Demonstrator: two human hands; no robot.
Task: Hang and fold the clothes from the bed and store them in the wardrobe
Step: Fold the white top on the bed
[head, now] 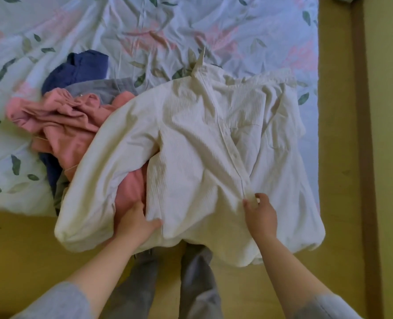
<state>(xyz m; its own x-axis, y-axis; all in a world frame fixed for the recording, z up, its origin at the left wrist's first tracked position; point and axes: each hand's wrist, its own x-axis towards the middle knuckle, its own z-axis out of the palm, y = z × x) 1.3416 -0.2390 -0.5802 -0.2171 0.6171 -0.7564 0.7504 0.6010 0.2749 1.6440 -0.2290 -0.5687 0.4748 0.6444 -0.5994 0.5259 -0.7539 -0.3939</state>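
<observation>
A cream ribbed button-up shirt [197, 143] lies spread face up on the bed, collar pointing away from me, its hem hanging over the near edge. My left hand [134, 223] grips the shirt's lower left side where the sleeve meets the body. My right hand [260, 215] pinches the bottom of the button placket. The left sleeve drapes over a pile of clothes: a pink garment [64, 125], a grey one [103, 88] and a dark blue one [76, 70].
The bed has a pale floral sheet [145, 31] with leaf prints. Yellow floor [18, 254] lies below and to the right of the bed, with a brown strip [363, 134] along the right. My grey trouser legs [191, 284] stand at the bed's edge.
</observation>
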